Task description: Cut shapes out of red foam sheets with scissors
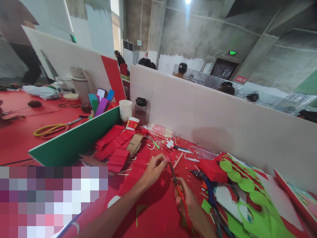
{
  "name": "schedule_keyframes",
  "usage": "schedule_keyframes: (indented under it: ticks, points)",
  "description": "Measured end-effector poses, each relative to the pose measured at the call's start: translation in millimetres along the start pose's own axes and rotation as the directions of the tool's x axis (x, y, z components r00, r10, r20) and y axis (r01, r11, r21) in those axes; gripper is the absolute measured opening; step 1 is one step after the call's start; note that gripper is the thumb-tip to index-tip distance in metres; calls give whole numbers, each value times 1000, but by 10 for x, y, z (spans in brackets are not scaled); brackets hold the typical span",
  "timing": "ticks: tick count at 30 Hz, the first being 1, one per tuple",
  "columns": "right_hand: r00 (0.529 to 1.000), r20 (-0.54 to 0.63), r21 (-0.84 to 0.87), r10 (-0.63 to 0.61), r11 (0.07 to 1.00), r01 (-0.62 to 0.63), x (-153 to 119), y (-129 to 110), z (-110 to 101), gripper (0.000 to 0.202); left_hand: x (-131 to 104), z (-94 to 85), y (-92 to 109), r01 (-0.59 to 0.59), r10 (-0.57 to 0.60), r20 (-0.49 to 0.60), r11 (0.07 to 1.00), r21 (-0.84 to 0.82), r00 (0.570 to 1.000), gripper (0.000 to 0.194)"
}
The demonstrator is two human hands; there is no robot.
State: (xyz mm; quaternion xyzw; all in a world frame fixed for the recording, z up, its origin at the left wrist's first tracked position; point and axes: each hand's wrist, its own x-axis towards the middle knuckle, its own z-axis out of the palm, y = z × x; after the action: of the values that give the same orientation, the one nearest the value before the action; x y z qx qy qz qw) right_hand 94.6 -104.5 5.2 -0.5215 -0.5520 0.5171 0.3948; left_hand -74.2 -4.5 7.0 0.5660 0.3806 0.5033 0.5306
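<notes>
My left hand (154, 169) is closed in a pinch at the middle of the red table, holding a small pinkish-red piece (168, 159) whose material I cannot make out. From the right, the dark blades of a pair of scissors (173, 177) reach up to that piece. My right hand (185, 195) is wrapped around the scissors' red-orange handles. Whether the blades touch the piece is too small to tell. Just beyond the blade tips lies a white and red round piece (169, 143), near a marker-like pen (182, 149).
Folded red paper strips (118, 159) and a brown card piece (135, 143) lie left. A glue gun (210, 190), green paper circles (239, 176) and a red bundle (213, 168) sit right. Paper cups (125, 109) and a dark-lidded jar (141, 110) stand against a white partition (210, 115).
</notes>
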Motion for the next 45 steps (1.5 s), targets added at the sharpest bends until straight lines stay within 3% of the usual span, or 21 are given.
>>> schedule_keyframes:
  ticks: [5,9,12,17,24,36,45]
  points:
    - [999,1,36,49,998,-49,27,113,-20,78,-23,15,-36,6,-7,46,1000,18,999,33]
    - [992,26,60,124,990,-126,12,73,-28,86,-31,12,-62,25,-27,87,999,21,996,35]
    - [992,40,40,123,991,-124,-6,-2,-22,86,-37,12,-63,35,-36,96,999,20,995,37]
    - [999,-35,24,34,999,-33,-23,-62,-3,84,-32,13,-75,39,-39,99,999,6,994,34]
    - [1000,20,30,22,999,-22,-20,-87,0,83,-19,9,-115,31,-34,126,999,22,991,26]
    - [996,60,132,68,988,-75,28,155,-30,89,-24,14,-97,32,-30,129,999,-10,991,25]
    - [995,36,140,90,986,-95,12,-14,-3,87,-32,19,-70,28,-26,129,1000,-13,991,28]
